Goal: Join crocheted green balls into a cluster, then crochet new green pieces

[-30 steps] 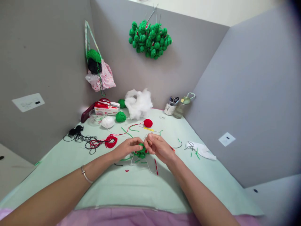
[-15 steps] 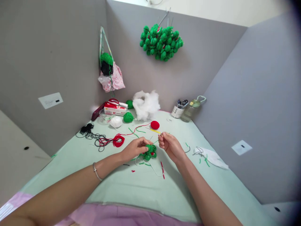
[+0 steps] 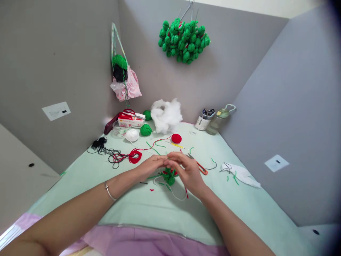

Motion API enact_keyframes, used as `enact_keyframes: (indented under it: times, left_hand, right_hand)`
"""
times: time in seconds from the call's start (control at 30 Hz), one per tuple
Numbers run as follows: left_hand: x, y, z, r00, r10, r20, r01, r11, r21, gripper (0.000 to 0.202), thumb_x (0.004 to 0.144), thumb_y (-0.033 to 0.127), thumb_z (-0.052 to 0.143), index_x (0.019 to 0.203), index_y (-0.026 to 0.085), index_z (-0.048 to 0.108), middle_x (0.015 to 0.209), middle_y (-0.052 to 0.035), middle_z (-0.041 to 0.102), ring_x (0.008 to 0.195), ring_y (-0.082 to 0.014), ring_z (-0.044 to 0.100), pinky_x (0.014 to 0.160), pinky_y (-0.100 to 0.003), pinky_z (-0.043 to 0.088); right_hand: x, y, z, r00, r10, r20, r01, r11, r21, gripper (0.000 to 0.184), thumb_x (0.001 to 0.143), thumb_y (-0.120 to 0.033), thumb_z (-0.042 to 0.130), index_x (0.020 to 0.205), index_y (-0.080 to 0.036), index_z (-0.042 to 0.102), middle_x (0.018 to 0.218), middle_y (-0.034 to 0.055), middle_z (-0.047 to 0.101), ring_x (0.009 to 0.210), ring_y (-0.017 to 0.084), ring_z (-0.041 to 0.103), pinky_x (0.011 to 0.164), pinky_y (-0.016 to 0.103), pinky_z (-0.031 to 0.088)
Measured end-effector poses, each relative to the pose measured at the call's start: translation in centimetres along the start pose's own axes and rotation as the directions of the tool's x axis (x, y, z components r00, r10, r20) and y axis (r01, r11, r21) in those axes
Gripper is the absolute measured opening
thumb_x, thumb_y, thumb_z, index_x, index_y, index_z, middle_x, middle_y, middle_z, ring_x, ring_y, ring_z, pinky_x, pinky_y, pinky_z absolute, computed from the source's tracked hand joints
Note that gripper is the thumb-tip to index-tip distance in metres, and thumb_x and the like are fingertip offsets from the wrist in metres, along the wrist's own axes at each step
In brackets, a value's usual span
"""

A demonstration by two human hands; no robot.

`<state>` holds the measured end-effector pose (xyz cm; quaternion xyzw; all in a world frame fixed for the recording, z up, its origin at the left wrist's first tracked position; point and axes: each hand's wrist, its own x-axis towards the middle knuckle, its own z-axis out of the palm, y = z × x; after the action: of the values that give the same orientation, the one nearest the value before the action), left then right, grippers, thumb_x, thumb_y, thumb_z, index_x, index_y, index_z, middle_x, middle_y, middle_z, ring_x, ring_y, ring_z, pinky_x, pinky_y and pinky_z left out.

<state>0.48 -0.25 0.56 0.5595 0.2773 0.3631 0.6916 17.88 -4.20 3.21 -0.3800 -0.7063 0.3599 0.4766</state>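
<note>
My left hand (image 3: 156,164) and my right hand (image 3: 188,173) meet above a small green crocheted piece (image 3: 169,177) with red parts. My left fingers reach to its top and seem to pinch it, though my right hand hides their tips. The right fingers are bent, with thumb and fingertips drawn together by the left ones; what lies between them is hidden. A loose white thread (image 3: 174,195) loops below the piece. Just beyond my right hand lie orange-handled scissors (image 3: 202,168) and a yellow-handled crochet hook (image 3: 177,145).
A red yarn ball (image 3: 176,138), white stuffing (image 3: 166,117), green yarn (image 3: 145,130) and white yarn (image 3: 131,135) sit at the back. Tangled black yarn (image 3: 99,143) lies left. A bottle (image 3: 216,124) and a pen cup (image 3: 204,121) stand back right. Green crocheted pieces (image 3: 183,41) hang above.
My right hand has come left and down to my left fingers, where before it was apart with a green strand drawn between. The scissors now show beside it. The view has tilted slightly.
</note>
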Motion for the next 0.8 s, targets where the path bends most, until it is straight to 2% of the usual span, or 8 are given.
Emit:
enact_keyframes:
  times: [0.1, 0.2, 0.27, 0.37, 0.5, 0.63, 0.73, 0.8]
  left_hand:
    - [-0.1, 0.1, -0.1, 0.997, -0.082, 0.01, 0.082, 0.995, -0.062, 0.033, 0.084, 0.046, 0.07, 0.074, 0.014, 0.071, 0.069, -0.0028, 0.063, 0.065, -0.0151, 0.053, 0.067, -0.03, 0.043]
    - [-0.1, 0.5, -0.2, 0.992, -0.119, -0.04, 0.115, 0.989, -0.094, 0.028, 0.073, 0.038, 0.08, 0.08, 0.013, 0.071, 0.087, -0.0062, 0.07, 0.069, -0.0144, 0.058, 0.064, -0.028, 0.042]
    - [-0.1, 0.8, -0.1, 0.99, -0.102, -0.094, 0.092, 0.989, -0.113, 0.028, 0.065, 0.032, 0.085, 0.076, 0.013, 0.068, 0.099, -0.0078, 0.071, 0.076, -0.0153, 0.062, 0.067, -0.027, 0.044]
    - [-0.1, 0.9, 0.0, 0.994, -0.025, -0.107, 0.018, 0.997, -0.069, 0.03, 0.066, 0.032, 0.084, 0.072, 0.015, 0.06, 0.087, -0.0049, 0.07, 0.073, -0.0146, 0.061, 0.067, -0.027, 0.044]
    - [0.1, 0.6, -0.2, 0.985, 0.092, -0.143, -0.091, 0.996, 0.018, 0.027, 0.07, 0.028, 0.078, 0.072, 0.017, 0.054, 0.082, -0.0024, 0.069, 0.077, -0.015, 0.061, 0.071, -0.026, 0.044]
    - [0.5, 0.1, -0.9, 0.979, 0.11, -0.173, -0.098, 0.992, 0.079, 0.025, 0.073, 0.031, 0.075, 0.075, 0.018, 0.054, 0.081, -0.0012, 0.068, 0.075, -0.0149, 0.061, 0.071, -0.026, 0.044]
    - [0.6, 0.1, -1.4, 0.975, 0.142, -0.172, -0.105, 0.972, 0.21, 0.024, 0.075, 0.035, 0.076, 0.079, 0.017, 0.061, 0.08, -0.0012, 0.067, 0.075, -0.0156, 0.06, 0.073, -0.028, 0.045]
    - [0.5, 0.2, -1.5, 0.966, 0.2, -0.164, -0.139, 0.936, 0.323, 0.021, 0.078, 0.035, 0.074, 0.079, 0.017, 0.065, 0.08, -0.0017, 0.067, 0.078, -0.017, 0.061, 0.076, -0.029, 0.046]
  right_hand:
    - [-0.6, 0.3, 1.0, 0.983, -0.089, 0.159, 0.116, 0.978, -0.175, 0.022, 0.097, -0.026, 0.056, 0.113, -0.029, 0.071, 0.101, 0.0036, 0.078, 0.084, 0.019, 0.071, 0.077, 0.033, 0.055]
    - [-0.7, 0.7, 1.4, 0.973, -0.114, 0.202, 0.163, 0.955, -0.246, 0.025, 0.098, -0.025, 0.054, 0.115, -0.03, 0.071, 0.103, 0.0026, 0.079, 0.085, 0.02, 0.071, 0.077, 0.033, 0.054]
    - [-0.6, 1.0, 1.4, 0.978, -0.099, 0.186, 0.147, 0.953, -0.266, 0.022, 0.097, -0.026, 0.055, 0.11, -0.03, 0.073, 0.094, 0.0017, 0.079, 0.077, 0.019, 0.07, 0.072, 0.032, 0.053]
    - [-0.5, 0.9, 1.2, 0.989, -0.094, 0.115, 0.119, 0.964, -0.239, 0.019, 0.096, -0.025, 0.057, 0.1, -0.029, 0.075, 0.085, 0.0012, 0.077, 0.073, 0.019, 0.069, 0.074, 0.033, 0.053]
    - [-0.4, 0.2, 1.2, 0.989, -0.132, 0.067, 0.142, 0.972, -0.187, 0.016, 0.095, -0.024, 0.059, 0.092, -0.027, 0.075, 0.087, 0.0044, 0.074, 0.082, 0.02, 0.068, 0.081, 0.035, 0.052]
    - [-0.2, 0.1, 1.2, 0.985, -0.152, 0.082, 0.163, 0.977, -0.141, 0.015, 0.094, -0.022, 0.06, 0.088, -0.024, 0.074, 0.093, 0.007, 0.069, 0.088, 0.019, 0.064, 0.081, 0.033, 0.05]
    - [0.0, 0.3, 1.1, 0.996, -0.081, 0.028, 0.084, 0.989, -0.119, 0.013, 0.092, -0.025, 0.062, 0.086, -0.024, 0.073, 0.093, 0.0064, 0.067, 0.086, 0.019, 0.063, 0.079, 0.032, 0.049]
    - [0.2, 0.5, 1.0, 0.999, 0.029, -0.017, -0.029, 0.999, -0.043, 0.011, 0.089, -0.029, 0.065, 0.083, -0.023, 0.072, 0.087, 0.0046, 0.067, 0.079, 0.018, 0.061, 0.074, 0.031, 0.048]
